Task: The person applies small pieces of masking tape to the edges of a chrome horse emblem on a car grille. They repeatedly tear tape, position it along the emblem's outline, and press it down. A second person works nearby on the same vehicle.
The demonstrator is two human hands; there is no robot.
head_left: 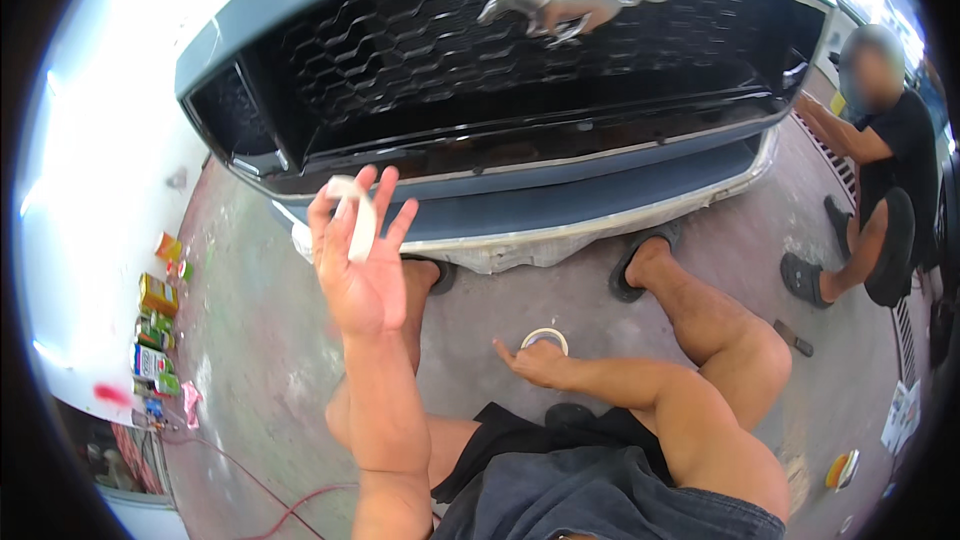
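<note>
Up in front of the bumper is my left hand (362,275), its palm in view and its outer fingers apart. A curled strip of pale masking tape (361,230) is caught between its thumb and fingers. Lower down, between my knees, my right hand (538,364) grips a roll of masking tape (546,333), with the index finger pointing out to the left. Part of the roll is hidden by that hand. Ahead stands a car's front bumper (560,200) in grey, below a black honeycomb grille (390,55). Pale masking edges the bumper's lower lip.
At right, another person (885,140) in black squats by the car's corner. A scraper-like tool (793,338) lies near my right knee. Cans and bottles (155,330) line the left wall, and a red hose (262,480) crosses the floor. A floor grate (835,162) runs along the right.
</note>
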